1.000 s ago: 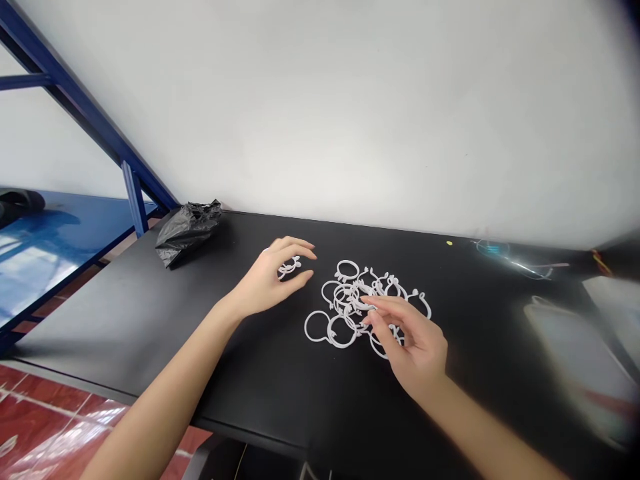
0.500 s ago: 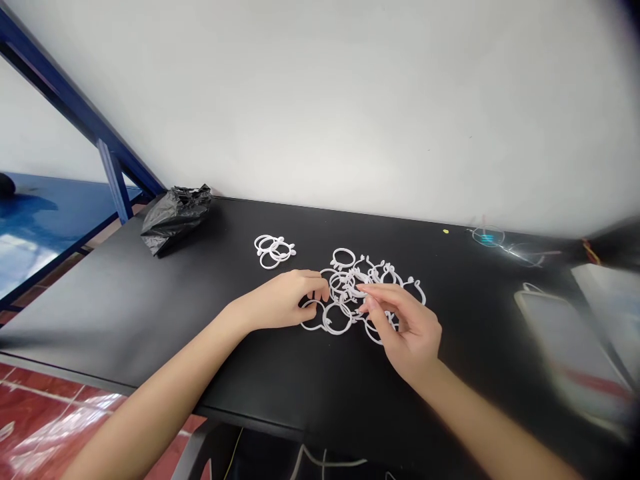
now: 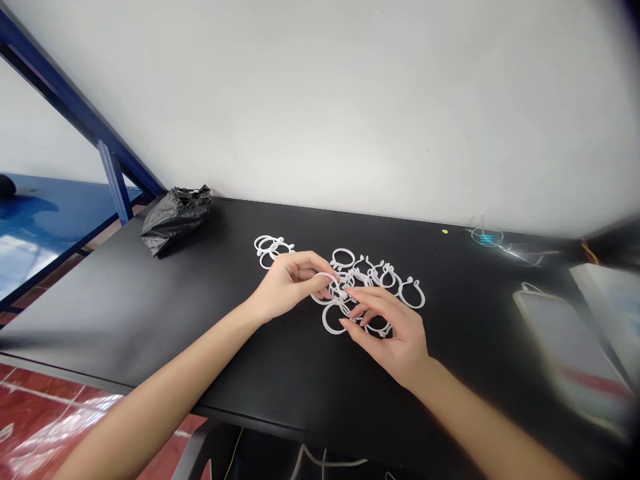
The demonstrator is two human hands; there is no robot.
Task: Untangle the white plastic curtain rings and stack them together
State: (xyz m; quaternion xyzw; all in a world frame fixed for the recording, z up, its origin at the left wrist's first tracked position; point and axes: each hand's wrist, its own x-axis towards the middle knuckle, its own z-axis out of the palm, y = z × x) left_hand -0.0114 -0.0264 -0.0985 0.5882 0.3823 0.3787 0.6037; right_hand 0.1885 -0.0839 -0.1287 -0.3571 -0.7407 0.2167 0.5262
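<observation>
My left hand [image 3: 295, 283] is closed, pinching a white plastic curtain ring [image 3: 326, 274] between thumb and fingers, raised a little above the others. The ring's knobbed end points toward my right hand [image 3: 393, 333]. That hand is open, thumb and fingers apart, just right of the held ring; whether a fingertip touches it I cannot tell. Beneath both hands lies a loose pile of similar white rings [image 3: 336, 332], partly covered by my fingers. A smaller group of rings [image 3: 267, 247] lies behind my left hand, partly hidden by it.
The rings lie on a black table [image 3: 240, 373] against a white wall. A crumpled black plastic bag [image 3: 177, 217] sits at the back left. To the right are a blurred phone-like object [image 3: 565, 347], a white box [image 3: 607, 307] and clear plastic bits [image 3: 487, 237].
My left hand has lifted a ring from the pile's left side and moved slightly up and right. My right hand's fingers have spread apart and shifted a little left.
</observation>
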